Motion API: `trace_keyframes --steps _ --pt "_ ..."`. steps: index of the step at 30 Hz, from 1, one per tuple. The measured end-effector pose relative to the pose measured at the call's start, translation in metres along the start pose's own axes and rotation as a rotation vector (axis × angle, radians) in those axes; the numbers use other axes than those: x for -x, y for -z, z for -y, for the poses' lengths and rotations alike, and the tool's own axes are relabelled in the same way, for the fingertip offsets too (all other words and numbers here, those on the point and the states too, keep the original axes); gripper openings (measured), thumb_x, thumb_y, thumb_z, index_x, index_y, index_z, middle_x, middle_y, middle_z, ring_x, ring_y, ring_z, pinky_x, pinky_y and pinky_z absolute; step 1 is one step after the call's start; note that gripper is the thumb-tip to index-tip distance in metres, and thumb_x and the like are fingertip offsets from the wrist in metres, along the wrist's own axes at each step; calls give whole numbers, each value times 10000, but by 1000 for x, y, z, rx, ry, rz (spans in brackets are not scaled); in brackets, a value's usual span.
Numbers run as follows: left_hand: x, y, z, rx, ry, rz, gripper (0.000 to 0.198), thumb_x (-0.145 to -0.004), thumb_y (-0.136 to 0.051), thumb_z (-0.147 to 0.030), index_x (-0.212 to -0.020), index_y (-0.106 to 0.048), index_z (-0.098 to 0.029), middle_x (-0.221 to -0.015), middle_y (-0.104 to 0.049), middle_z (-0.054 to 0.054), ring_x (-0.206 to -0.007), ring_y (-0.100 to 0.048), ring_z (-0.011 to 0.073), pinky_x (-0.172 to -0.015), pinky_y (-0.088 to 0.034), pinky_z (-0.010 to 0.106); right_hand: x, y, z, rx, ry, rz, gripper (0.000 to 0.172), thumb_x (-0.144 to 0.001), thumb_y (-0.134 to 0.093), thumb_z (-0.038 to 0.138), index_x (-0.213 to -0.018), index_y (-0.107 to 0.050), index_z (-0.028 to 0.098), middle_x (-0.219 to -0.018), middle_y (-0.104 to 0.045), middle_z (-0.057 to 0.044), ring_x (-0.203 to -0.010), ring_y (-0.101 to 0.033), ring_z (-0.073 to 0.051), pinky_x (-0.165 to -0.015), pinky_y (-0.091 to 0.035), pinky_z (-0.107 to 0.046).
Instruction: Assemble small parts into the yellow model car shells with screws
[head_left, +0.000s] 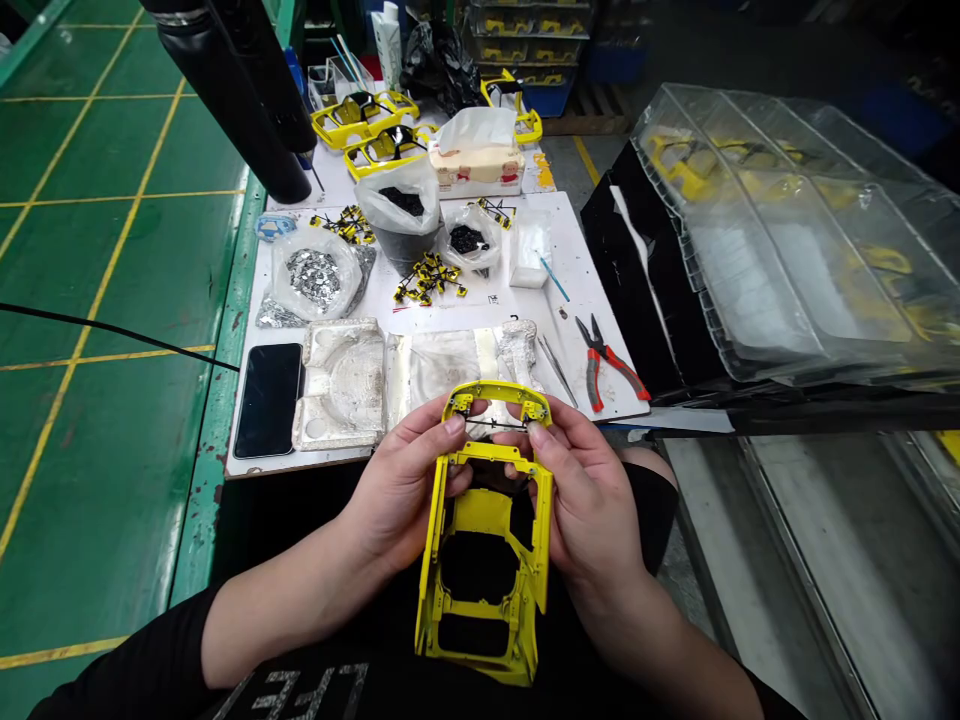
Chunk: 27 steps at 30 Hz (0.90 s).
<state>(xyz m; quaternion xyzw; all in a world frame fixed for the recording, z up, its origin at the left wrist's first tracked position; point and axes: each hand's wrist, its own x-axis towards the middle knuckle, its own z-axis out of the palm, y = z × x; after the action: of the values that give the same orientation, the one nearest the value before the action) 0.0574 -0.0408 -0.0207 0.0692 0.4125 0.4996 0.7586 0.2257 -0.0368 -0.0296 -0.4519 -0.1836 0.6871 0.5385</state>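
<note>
Pinched between my left hand point(401, 495) and right hand point(589, 515), a yellow painted car-body shell point(480, 512) could snap its thin black wire point(495, 424) under squeezing.

Bright even light, soft shadows, glare on the clear plastic trays point(780, 220), curved wide-angle edges

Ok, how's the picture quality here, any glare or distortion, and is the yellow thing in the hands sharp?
In the head view, the wide lens bends the edges of the white table, glare streaks across the clear plastic trays, and the yellow car body looks sharp, with no obvious blur.
</note>
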Motion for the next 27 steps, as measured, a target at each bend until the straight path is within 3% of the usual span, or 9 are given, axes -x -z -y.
trace_keyframes --steps 5,12,17,23,25,27 --pt "-3 9 -2 3 2 -43 292 -918 -925 -265 -1196 -854 -213 -1139 -800 39 -685 -648 40 -587 -538 124 -8 -2 -3 51 -30 20 416 -885 -975 369 -1249 -798 273 -1174 -839 -65 -867 -807 -183 -729 -678 -260" --pt "-7 12 -6 61 -17 -23 259 -887 -947 -251 -1123 -874 -172 -1015 -800 36 -666 -624 50 -568 -513 130 -17 0 -1 165 22 56 345 -923 -934 334 -1245 -816 294 -1224 -819 -52 -943 -816 -213 -915 -708 -389" --pt "-7 12 -6 96 -9 -7 235 -903 -924 -219 -1130 -867 -193 -1137 -802 54 -716 -634 57 -568 -505 129 -21 3 1 220 52 72 338 -940 -923 311 -1262 -824 315 -1230 -807 -41 -939 -809 -194 -911 -700 -362" --pt "-7 14 0 106 2 28 208 -945 -902 -267 -1125 -861 -170 -1002 -735 32 -662 -559 34 -538 -469 109 -20 7 -4 269 65 56 383 -932 -935 352 -1290 -805 312 -1251 -810 -61 -952 -804 -226 -904 -704 -414" --pt "-9 17 3 115 7 15 237 -952 -903 -298 -1138 -859 -157 -1004 -720 37 -666 -553 32 -533 -462 106 -19 12 -1 394 113 56 384 -964 -910 381 -1326 -800 318 -1245 -811 -62 -978 -798 -225 -918 -688 -393" --pt "-12 20 6 125 8 -16 283 -951 -911 -326 -1165 -856 -150 -987 -699 32 -674 -556 35 -536 -469 107 -21 21 5 638 252 36 356 -1014 -858 411 -1353 -805 318 -1232 -812 -63 -1010 -783 -223 -923 -663 -371"
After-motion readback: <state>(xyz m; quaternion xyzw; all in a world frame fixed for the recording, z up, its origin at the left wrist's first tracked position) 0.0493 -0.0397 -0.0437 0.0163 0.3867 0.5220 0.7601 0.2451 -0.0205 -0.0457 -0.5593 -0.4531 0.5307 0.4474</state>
